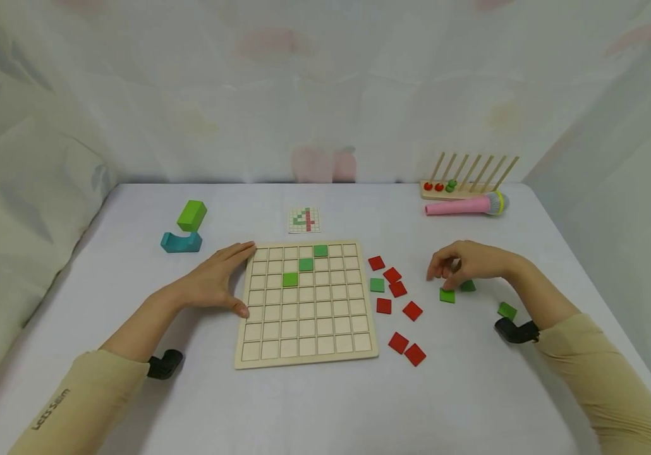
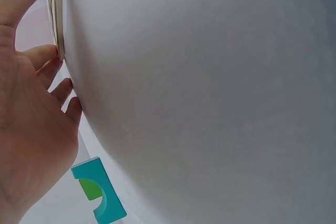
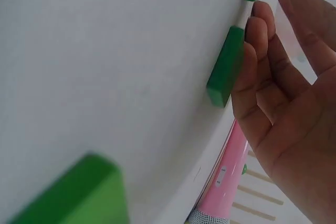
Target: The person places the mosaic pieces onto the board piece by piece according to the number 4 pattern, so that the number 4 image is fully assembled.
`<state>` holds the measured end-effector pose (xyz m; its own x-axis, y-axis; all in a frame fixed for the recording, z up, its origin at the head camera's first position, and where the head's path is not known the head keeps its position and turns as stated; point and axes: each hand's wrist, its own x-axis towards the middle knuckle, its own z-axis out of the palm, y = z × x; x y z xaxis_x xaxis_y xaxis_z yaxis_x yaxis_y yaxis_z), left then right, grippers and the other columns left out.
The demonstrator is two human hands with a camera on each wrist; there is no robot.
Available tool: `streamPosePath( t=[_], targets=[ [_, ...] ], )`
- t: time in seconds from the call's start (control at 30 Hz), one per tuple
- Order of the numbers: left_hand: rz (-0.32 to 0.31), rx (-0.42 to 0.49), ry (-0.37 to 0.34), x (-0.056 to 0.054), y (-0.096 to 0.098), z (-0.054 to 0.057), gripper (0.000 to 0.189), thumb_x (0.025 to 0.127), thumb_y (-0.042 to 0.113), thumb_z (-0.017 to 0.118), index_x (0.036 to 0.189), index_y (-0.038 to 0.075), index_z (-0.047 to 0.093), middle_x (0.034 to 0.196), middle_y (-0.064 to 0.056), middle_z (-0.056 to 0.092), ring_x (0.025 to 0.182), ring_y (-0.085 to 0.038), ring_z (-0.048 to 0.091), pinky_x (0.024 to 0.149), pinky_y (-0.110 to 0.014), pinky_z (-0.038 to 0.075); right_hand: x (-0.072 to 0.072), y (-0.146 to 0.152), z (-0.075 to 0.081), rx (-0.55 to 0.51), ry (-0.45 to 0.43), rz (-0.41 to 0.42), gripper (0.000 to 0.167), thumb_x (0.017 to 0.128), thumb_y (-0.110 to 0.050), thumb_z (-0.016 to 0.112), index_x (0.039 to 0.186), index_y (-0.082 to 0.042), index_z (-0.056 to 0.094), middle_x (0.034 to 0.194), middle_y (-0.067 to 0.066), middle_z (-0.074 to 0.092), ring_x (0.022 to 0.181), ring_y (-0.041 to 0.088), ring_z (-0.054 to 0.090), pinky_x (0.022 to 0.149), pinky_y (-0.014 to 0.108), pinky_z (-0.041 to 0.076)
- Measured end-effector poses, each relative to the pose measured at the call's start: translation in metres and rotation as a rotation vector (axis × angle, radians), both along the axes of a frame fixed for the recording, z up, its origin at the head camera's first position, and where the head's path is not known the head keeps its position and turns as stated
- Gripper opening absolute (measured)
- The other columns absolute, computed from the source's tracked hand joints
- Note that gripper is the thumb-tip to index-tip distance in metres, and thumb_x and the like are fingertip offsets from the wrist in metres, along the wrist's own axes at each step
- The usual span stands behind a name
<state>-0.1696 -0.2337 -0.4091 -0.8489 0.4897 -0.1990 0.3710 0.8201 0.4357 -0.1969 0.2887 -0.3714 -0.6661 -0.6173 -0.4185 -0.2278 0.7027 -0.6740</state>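
Note:
A square wooden grid board [image 1: 310, 303] lies on the table with three green tiles [image 1: 306, 265] in a diagonal in its upper cells. Against its left edge rests my left hand [image 1: 212, 278], thumb and fingers spread. In the left wrist view the board's edge [image 2: 59, 19] meets those fingertips. My right hand [image 1: 470, 260] hovers low over loose green tiles, its fingers loosely bent and holding nothing. The thumb tip is just above one green tile [image 1: 447, 296]. Another green tile [image 3: 227, 69] lies by the fingertips in the right wrist view; whether they touch it is unclear.
Several loose red tiles [image 1: 413, 311] and one green tile [image 1: 377, 285] lie right of the board. Behind it is a small pattern card [image 1: 304, 220]. A teal block [image 1: 181, 242] and green block [image 1: 191, 216] stand left. A pink microphone [image 1: 462, 206] and pegged bead rack [image 1: 450, 191] are back right.

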Motion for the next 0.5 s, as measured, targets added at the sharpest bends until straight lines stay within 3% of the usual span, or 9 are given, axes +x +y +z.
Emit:
streamPosePath(
  t=[0.27,0.5],
  targets=[
    [0.010,-0.011,-0.005,0.001,0.001,0.000,0.138,0.052,0.064,0.088,0.158,0.007,0.020,0.167,-0.014,0.016,0.153,-0.043,0.014,0.120,-0.065,0.021,0.005,0.010,-0.003,-0.017,-0.047,0.037,0.033,0.075,-0.002,0.076,0.104,-0.016,0.073,0.102,0.009,0.062,0.096,0.023,0.051,0.073,0.024,0.049],
    [0.006,-0.011,0.001,0.001,0.001,0.002,0.135,0.054,0.060,0.089,0.157,0.005,0.022,0.167,-0.015,0.017,0.153,-0.043,0.015,0.120,-0.065,0.021,0.006,0.010,-0.005,-0.012,-0.037,0.060,0.034,0.073,0.000,0.076,0.102,-0.018,0.075,0.105,0.008,0.059,0.098,0.022,0.049,0.077,0.024,0.047]
  ],
)
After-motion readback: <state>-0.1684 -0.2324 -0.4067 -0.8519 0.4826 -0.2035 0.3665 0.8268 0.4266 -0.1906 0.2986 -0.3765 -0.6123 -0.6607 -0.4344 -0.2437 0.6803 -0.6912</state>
